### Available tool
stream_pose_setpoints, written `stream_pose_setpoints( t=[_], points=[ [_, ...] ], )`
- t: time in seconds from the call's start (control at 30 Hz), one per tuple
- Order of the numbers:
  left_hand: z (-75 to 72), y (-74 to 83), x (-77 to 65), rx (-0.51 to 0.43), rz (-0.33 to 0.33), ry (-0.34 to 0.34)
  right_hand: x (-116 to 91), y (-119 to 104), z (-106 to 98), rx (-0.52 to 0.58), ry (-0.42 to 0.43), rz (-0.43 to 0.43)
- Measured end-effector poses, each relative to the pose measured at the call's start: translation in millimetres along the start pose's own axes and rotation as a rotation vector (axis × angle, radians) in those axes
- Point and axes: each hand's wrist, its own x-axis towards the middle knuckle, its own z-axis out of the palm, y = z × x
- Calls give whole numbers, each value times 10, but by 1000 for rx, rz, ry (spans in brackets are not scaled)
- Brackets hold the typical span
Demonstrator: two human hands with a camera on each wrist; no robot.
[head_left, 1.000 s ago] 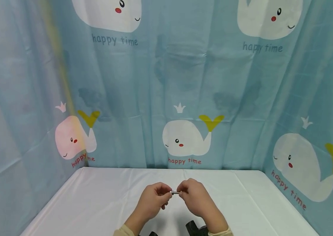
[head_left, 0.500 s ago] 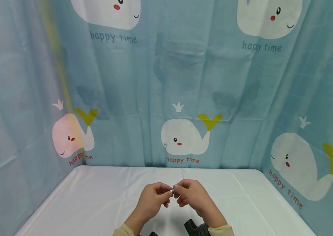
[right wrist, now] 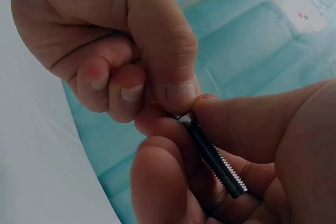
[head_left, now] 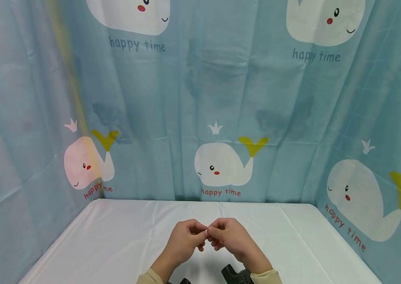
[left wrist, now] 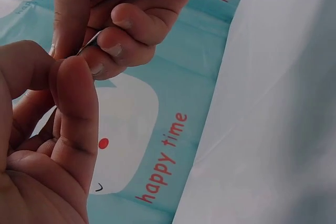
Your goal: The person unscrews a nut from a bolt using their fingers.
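Between the two hands is a small metal bolt [right wrist: 218, 163], its dark threaded shank slanting toward the palm of my right hand [head_left: 230, 238] in the right wrist view. My left hand [head_left: 182, 242] pinches the opposite end with thumb and forefinger, which hide that end. A bright faceted piece [right wrist: 186, 119] shows where the fingertips meet; I cannot tell whether it is a nut or the bolt's head. My right thumb and forefinger pinch around this piece, touching the left fingertips. In the left wrist view only a sliver of thread shows between the fingers.
A white cloth-covered table [head_left: 115, 236] lies under the hands. Blue curtain [head_left: 172, 118] with whale prints encloses its back and sides. Black wrist devices [head_left: 235, 275] sit near the beige sleeves [head_left: 267, 277].
One second ago the shank showed between the hands, with my right fingers on its far end. The right fingers have since moved left along the bolt to the left fingertips, covering it in the head view.
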Motion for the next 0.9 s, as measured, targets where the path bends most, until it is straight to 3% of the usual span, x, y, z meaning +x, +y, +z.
stream_pose_setpoints(
  t=[0.47,0.63,0.9],
  points=[
    [-41,11,18,-12,3,2,-3,-37,-24,115,5,-6],
    [-31,1,29,-29,3,-2,-18,-42,-23,75,10,17],
    [-32,9,15,-29,8,-4,-37,-66,16,4,39,-38]
  ],
)
